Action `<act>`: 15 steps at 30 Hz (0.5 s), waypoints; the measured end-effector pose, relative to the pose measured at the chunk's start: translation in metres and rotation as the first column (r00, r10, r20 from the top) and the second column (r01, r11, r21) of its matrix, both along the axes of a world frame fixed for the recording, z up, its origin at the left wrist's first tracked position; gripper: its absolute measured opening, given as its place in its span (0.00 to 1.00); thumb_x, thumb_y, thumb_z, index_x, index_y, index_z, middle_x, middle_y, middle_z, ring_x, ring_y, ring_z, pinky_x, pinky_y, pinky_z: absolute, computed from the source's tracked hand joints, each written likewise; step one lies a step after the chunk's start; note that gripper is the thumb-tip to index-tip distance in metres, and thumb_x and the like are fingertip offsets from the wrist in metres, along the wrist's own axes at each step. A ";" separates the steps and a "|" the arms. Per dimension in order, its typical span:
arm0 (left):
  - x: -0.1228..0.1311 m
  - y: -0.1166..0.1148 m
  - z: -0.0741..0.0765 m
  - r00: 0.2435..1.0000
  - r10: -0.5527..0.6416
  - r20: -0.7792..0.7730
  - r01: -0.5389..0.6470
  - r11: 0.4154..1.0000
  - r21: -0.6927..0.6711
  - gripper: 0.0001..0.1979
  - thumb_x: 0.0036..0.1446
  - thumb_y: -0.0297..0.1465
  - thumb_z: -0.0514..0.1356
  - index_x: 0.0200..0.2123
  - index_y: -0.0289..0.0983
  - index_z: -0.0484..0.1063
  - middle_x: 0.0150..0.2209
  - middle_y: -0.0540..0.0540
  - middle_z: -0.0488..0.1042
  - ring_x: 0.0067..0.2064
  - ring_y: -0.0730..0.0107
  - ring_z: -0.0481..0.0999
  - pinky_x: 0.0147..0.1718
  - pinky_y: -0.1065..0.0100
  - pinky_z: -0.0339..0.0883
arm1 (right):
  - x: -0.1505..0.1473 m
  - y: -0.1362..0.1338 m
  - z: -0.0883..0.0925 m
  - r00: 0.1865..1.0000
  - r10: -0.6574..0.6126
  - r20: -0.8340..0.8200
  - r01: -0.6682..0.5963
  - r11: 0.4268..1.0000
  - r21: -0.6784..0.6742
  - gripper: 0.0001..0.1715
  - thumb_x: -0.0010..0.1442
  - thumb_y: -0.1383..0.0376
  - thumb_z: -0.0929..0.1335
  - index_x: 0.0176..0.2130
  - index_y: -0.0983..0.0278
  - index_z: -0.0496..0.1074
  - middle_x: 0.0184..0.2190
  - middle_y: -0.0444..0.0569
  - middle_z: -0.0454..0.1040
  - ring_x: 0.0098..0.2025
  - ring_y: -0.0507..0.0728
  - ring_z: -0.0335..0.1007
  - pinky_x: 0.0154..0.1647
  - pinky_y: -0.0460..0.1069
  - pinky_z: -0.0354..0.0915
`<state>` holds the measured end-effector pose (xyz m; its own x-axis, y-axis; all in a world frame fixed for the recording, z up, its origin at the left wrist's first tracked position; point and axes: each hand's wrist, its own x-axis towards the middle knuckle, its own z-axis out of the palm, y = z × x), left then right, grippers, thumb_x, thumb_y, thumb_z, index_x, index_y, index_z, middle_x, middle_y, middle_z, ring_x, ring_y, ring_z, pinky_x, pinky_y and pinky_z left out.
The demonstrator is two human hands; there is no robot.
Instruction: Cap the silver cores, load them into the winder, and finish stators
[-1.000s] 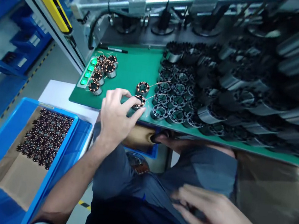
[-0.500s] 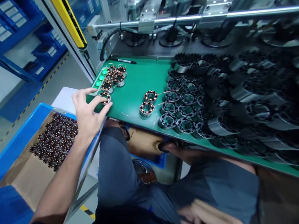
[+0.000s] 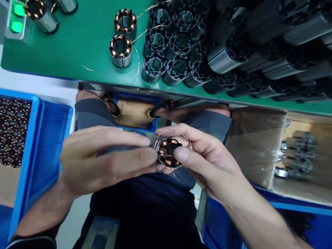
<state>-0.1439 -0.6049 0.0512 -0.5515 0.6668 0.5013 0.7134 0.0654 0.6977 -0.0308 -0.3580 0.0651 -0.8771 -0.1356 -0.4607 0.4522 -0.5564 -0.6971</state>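
1. Gripping a copper-wound core (image 3: 165,153) above grey trousers (image 3: 94,114), a person's right hand (image 3: 209,162) pinches it, thumb over the open end, fingers curled along the far edge.
2. The left hand (image 3: 103,161) meets the core from the opposite side, fingers stretched out and close together, tips at the rim; blur makes it impossible to tell whether they pinch anything.
3. Ahead of both hands lies a green worktop (image 3: 85,46). Beyond the left hand's fingertips, a pair of wound cores (image 3: 122,56) stands upright, one behind the other, with thin wire ends (image 3: 140,35) trailing rightward.
4. Farther ahead and to the left of the left hand, more wound cores (image 3: 66,0) cluster beside a panel of green lights (image 3: 19,9).
5. Ahead of the right hand, rows of bare dark cores (image 3: 182,41) crowd the worktop.
6. Left of the left hand, a blue bin (image 3: 28,144) holds tightly packed wound cores (image 3: 0,130).
7. Right of the right hand sits a brown carton (image 3: 251,143) with metal parts (image 3: 303,153) inside.
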 end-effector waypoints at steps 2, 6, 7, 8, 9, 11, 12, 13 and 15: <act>0.000 -0.004 0.010 0.987 -0.040 -0.157 0.027 0.996 -0.085 0.05 0.79 0.30 0.75 0.54 0.44 0.89 0.53 0.56 0.93 0.50 0.73 0.93 0.64 0.67 0.83 | 0.002 0.002 -0.002 0.999 -0.014 0.033 0.015 1.000 -0.024 0.16 0.74 0.56 0.85 0.57 0.55 0.89 0.44 0.41 0.93 0.39 0.47 0.92 0.44 0.38 0.85; 0.007 0.000 0.012 0.981 -0.034 -0.192 0.003 0.988 -0.156 0.11 0.86 0.25 0.63 0.54 0.39 0.88 0.53 0.51 0.93 0.53 0.69 0.93 0.65 0.61 0.83 | 0.000 0.001 -0.006 0.997 -0.055 0.054 0.057 0.998 -0.021 0.18 0.71 0.56 0.87 0.55 0.57 0.89 0.43 0.41 0.92 0.38 0.47 0.92 0.43 0.38 0.86; 0.007 0.003 0.007 0.978 -0.028 -0.205 0.004 0.993 -0.118 0.09 0.85 0.25 0.66 0.54 0.38 0.88 0.52 0.51 0.93 0.51 0.69 0.93 0.64 0.62 0.83 | -0.001 0.000 -0.006 0.996 -0.065 0.054 0.065 0.998 -0.015 0.19 0.71 0.56 0.87 0.55 0.58 0.88 0.44 0.42 0.93 0.38 0.48 0.92 0.43 0.39 0.86; 0.007 0.006 0.001 0.980 -0.037 -0.197 0.019 0.996 -0.092 0.06 0.82 0.25 0.69 0.54 0.38 0.88 0.50 0.51 0.93 0.49 0.70 0.93 0.61 0.65 0.83 | -0.001 0.000 -0.006 0.996 -0.073 0.055 0.074 0.997 -0.007 0.20 0.70 0.55 0.88 0.56 0.58 0.88 0.44 0.43 0.93 0.38 0.49 0.93 0.43 0.39 0.87; 0.007 0.008 -0.005 0.984 -0.048 -0.169 0.036 0.997 -0.069 0.05 0.80 0.26 0.71 0.54 0.39 0.87 0.49 0.52 0.93 0.46 0.71 0.93 0.58 0.68 0.83 | -0.002 0.001 -0.006 0.995 -0.085 0.055 0.085 0.996 0.005 0.22 0.70 0.55 0.88 0.56 0.58 0.87 0.45 0.44 0.93 0.39 0.50 0.93 0.44 0.40 0.87; 0.007 0.010 -0.020 0.996 -0.076 -0.035 0.074 0.995 -0.062 0.04 0.78 0.26 0.73 0.52 0.41 0.86 0.45 0.53 0.92 0.43 0.72 0.92 0.50 0.72 0.83 | -0.001 0.003 -0.005 0.991 -0.124 0.055 0.122 0.991 0.048 0.24 0.69 0.52 0.88 0.57 0.58 0.86 0.45 0.45 0.93 0.40 0.53 0.94 0.44 0.43 0.88; 0.007 0.011 -0.028 0.994 -0.098 0.055 0.102 0.991 -0.087 0.04 0.78 0.27 0.73 0.51 0.42 0.85 0.44 0.53 0.92 0.42 0.72 0.92 0.47 0.72 0.82 | 0.001 0.004 -0.005 0.987 -0.153 0.043 0.149 0.985 0.085 0.25 0.69 0.51 0.88 0.57 0.57 0.86 0.44 0.45 0.92 0.40 0.54 0.94 0.44 0.44 0.89; 0.008 0.010 -0.036 0.984 -0.119 0.132 0.135 0.983 -0.127 0.03 0.79 0.28 0.72 0.49 0.42 0.84 0.42 0.52 0.91 0.42 0.71 0.92 0.45 0.72 0.82 | 0.002 0.006 -0.005 0.983 -0.181 0.016 0.178 0.975 0.130 0.25 0.68 0.50 0.88 0.57 0.56 0.86 0.43 0.44 0.92 0.41 0.55 0.94 0.45 0.45 0.89; 0.011 0.007 -0.049 0.965 -0.125 0.230 0.176 0.961 -0.215 0.05 0.81 0.30 0.70 0.46 0.42 0.84 0.40 0.51 0.90 0.40 0.68 0.91 0.42 0.70 0.81 | 0.006 0.008 -0.005 0.977 -0.201 -0.072 0.213 0.948 0.237 0.25 0.69 0.49 0.87 0.58 0.54 0.86 0.43 0.43 0.91 0.42 0.56 0.94 0.47 0.47 0.89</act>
